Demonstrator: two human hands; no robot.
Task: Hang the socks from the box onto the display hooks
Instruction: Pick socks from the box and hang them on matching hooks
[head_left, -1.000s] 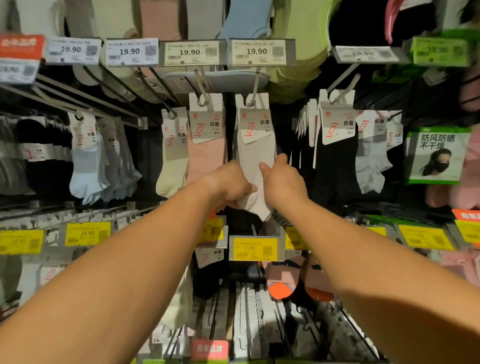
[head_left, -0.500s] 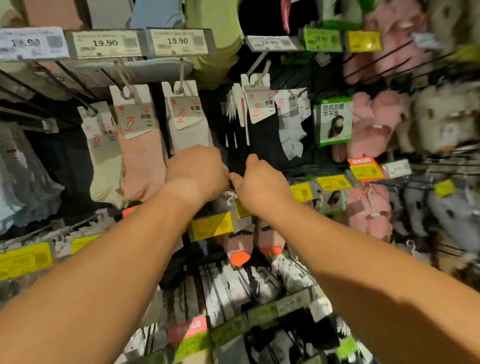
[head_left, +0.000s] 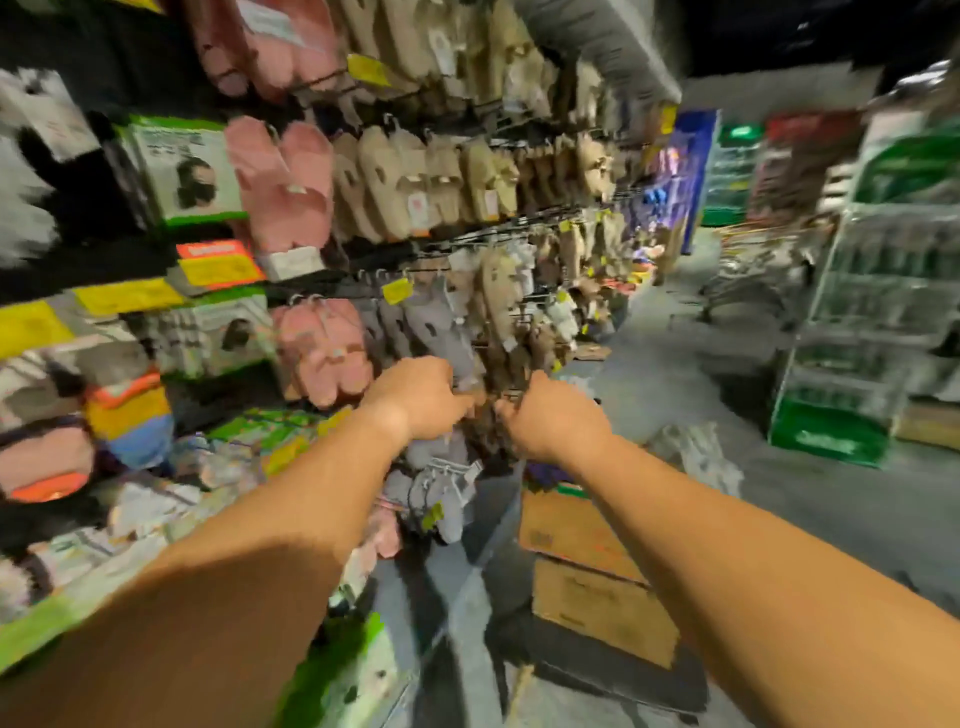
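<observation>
The frame is heavily smeared, so fine detail is lost. A display rack (head_left: 467, 244) runs along the left side and recedes toward the upper middle, its hooks crowded with pink slippers (head_left: 283, 182), beige and grey hanging goods, and yellow price tags (head_left: 397, 291). To the right of it the grey floor (head_left: 675, 332) opens as an aisle, bounded on the far right by a green-and-white shelf unit (head_left: 883, 291). Low in the aisle, just right of the rack's base, a brown cardboard box (head_left: 587, 566) sits on the floor below the right forearm; whether socks lie in it cannot be made out.

Both arms reach forward to the rack's outer edge. The left hand (head_left: 421, 397) and right hand (head_left: 556, 415) are close together, nearly touching, each with fingers curled in toward a dark, blurred bunch of hanging goods (head_left: 488, 410) between them. Whether either hand actually pinches anything cannot be told, and it is unclear whether that bunch is socks. Just below the left hand hang grey items (head_left: 441, 488), long axis roughly vertical, tops toward the rack hooks. The box lies below and slightly right of both hands, well apart from them, its long side running away from the camera along the aisle.
</observation>
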